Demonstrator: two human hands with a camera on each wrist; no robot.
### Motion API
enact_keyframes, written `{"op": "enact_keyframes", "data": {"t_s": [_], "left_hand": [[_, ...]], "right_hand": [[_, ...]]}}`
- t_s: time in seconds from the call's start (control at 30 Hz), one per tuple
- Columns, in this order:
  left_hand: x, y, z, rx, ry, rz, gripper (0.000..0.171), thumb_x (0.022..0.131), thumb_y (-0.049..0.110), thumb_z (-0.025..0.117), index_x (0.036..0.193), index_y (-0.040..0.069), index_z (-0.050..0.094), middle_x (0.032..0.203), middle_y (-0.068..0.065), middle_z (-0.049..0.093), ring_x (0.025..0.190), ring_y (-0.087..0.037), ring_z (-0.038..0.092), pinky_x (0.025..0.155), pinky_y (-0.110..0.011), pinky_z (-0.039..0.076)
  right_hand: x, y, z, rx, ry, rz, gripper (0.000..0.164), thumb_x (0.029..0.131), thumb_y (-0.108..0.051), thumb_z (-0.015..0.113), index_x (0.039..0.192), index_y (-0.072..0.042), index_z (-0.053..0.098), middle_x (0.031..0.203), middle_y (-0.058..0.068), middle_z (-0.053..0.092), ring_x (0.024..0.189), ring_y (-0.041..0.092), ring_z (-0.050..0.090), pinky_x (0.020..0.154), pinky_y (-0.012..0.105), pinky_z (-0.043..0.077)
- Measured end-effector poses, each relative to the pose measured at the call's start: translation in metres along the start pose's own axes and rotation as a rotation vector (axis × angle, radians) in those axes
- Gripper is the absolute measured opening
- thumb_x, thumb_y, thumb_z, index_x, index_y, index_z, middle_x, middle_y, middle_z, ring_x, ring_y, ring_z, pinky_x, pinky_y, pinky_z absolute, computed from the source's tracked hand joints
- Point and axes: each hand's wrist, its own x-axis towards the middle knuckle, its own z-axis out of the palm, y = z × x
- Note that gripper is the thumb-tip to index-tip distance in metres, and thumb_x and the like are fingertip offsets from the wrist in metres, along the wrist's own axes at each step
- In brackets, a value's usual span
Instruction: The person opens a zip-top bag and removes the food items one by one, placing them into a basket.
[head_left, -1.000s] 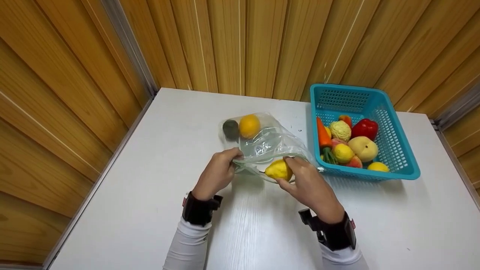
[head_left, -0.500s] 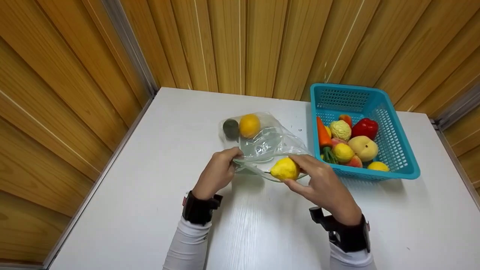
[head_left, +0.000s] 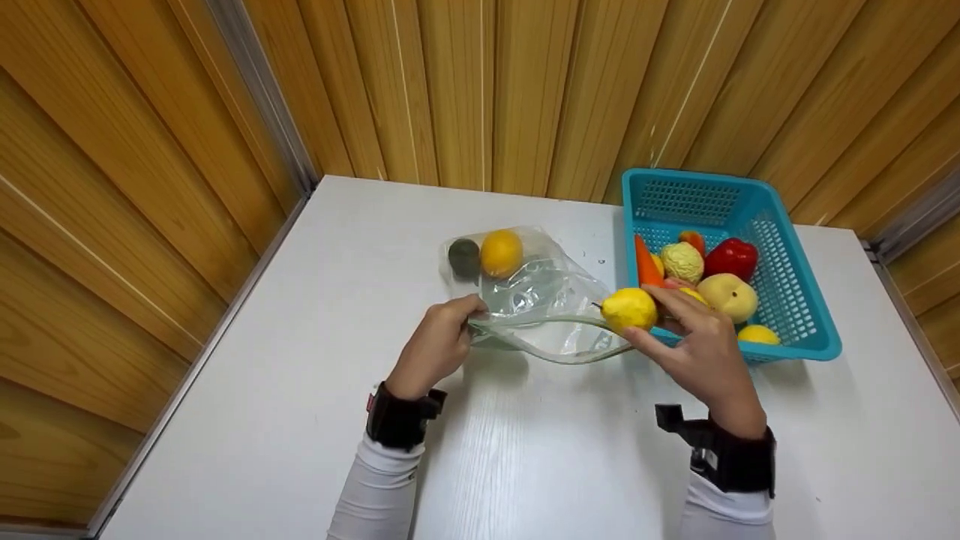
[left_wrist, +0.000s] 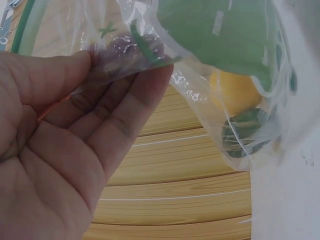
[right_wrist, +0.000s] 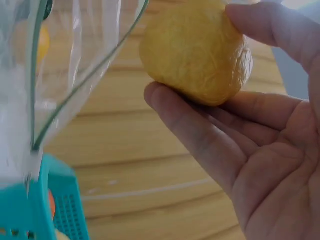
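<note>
My left hand (head_left: 436, 343) pinches the left edge of a clear zip bag (head_left: 551, 289), whose mouth gapes toward me. Inside the bag's far end sit an orange (head_left: 502, 253) and a dark green round fruit (head_left: 464, 258). With thumb and fingers my right hand (head_left: 701, 352) grips a yellow pear (head_left: 628, 310), its thin stem pointing left. In the head view the pear overlaps the bag's right corner and the basket's near left corner. The right wrist view shows the pear (right_wrist: 195, 52) outside the bag, beside its green-lined opening (right_wrist: 75, 97).
A teal basket (head_left: 831, 346) stands at the right on the white table (head_left: 525, 450). It holds a carrot (head_left: 647, 262), a red bell pepper (head_left: 732, 259), a large pale round fruit (head_left: 727, 297), a lemon (head_left: 758, 334) and other produce. Wood-patterned panels (head_left: 517, 97) rise behind the table.
My right hand has carried the pear out of the bag's mouth, to the right and slightly away from me, toward the basket. My left hand has stayed on the bag's edge.
</note>
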Motion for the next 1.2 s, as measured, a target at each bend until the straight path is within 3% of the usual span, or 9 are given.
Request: {"op": "enact_keyframes", "data": {"t_s": [0.27,0.4,0.5,0.57,0.73,0.9,1.2], "left_hand": [[0.000,0.000,0.000,-0.010,-0.006,-0.005,0.034,0.085,-0.022,0.051,0.099,0.002,0.070,0.097,-0.010,0.074,0.082,-0.018,0.063,0.075,-0.033,0.057],[0.000,-0.001,0.001,-0.009,-0.005,-0.007,0.034,0.085,-0.022,0.051,0.098,0.003,0.070,0.095,-0.007,0.073,0.081,-0.017,0.061,0.074,-0.031,0.055],[0.000,-0.001,0.001,-0.009,0.000,-0.008,0.034,0.085,-0.022,0.050,0.097,0.003,0.071,0.093,-0.006,0.072,0.080,-0.016,0.060,0.074,-0.031,0.054],[0.000,-0.001,0.001,-0.009,0.003,-0.007,0.034,0.085,-0.022,0.051,0.096,0.003,0.070,0.093,-0.005,0.072,0.080,-0.016,0.060,0.074,-0.031,0.054],[0.000,-0.002,0.001,-0.015,0.008,0.000,0.033,0.085,-0.021,0.052,0.096,0.004,0.070,0.093,-0.006,0.072,0.080,-0.016,0.061,0.074,-0.031,0.054],[0.000,-0.002,0.001,-0.021,-0.001,-0.014,0.032,0.086,-0.021,0.052,0.096,0.003,0.070,0.093,-0.006,0.073,0.080,-0.017,0.061,0.074,-0.031,0.054],[0.001,-0.001,0.001,-0.014,-0.003,-0.006,0.032,0.085,-0.021,0.051,0.096,0.002,0.070,0.094,-0.007,0.073,0.081,-0.017,0.061,0.075,-0.032,0.054]], "right_hand": [[-0.001,0.036,-0.023,-0.069,0.111,0.254,0.058,0.091,-0.013,0.079,0.140,0.008,0.057,0.131,0.030,0.063,0.111,0.047,0.066,0.079,0.000,0.041],[-0.003,0.054,-0.033,-0.050,0.122,0.403,0.063,0.094,-0.019,0.076,0.147,0.005,0.051,0.141,0.030,0.057,0.119,0.046,0.062,0.080,0.001,0.043],[-0.005,0.064,-0.040,-0.059,0.112,0.516,0.065,0.097,-0.022,0.073,0.152,0.002,0.046,0.146,0.029,0.053,0.124,0.043,0.060,0.086,0.010,0.048],[-0.005,0.071,-0.043,-0.096,0.099,0.570,0.066,0.099,-0.025,0.070,0.153,0.002,0.045,0.148,0.029,0.052,0.126,0.043,0.058,0.095,0.025,0.052],[-0.006,0.082,-0.046,-0.181,0.074,0.649,0.066,0.101,-0.023,0.066,0.153,0.007,0.040,0.151,0.032,0.046,0.131,0.046,0.051,0.109,0.058,0.043],[-0.008,0.093,-0.048,-0.190,0.046,0.713,0.065,0.102,-0.021,0.063,0.152,0.011,0.037,0.152,0.035,0.042,0.135,0.049,0.044,0.114,0.060,0.036],[-0.005,0.094,-0.050,-0.195,-0.008,0.769,0.066,0.103,-0.021,0.060,0.153,0.012,0.033,0.154,0.036,0.038,0.136,0.050,0.042,0.112,0.060,0.038]]}}
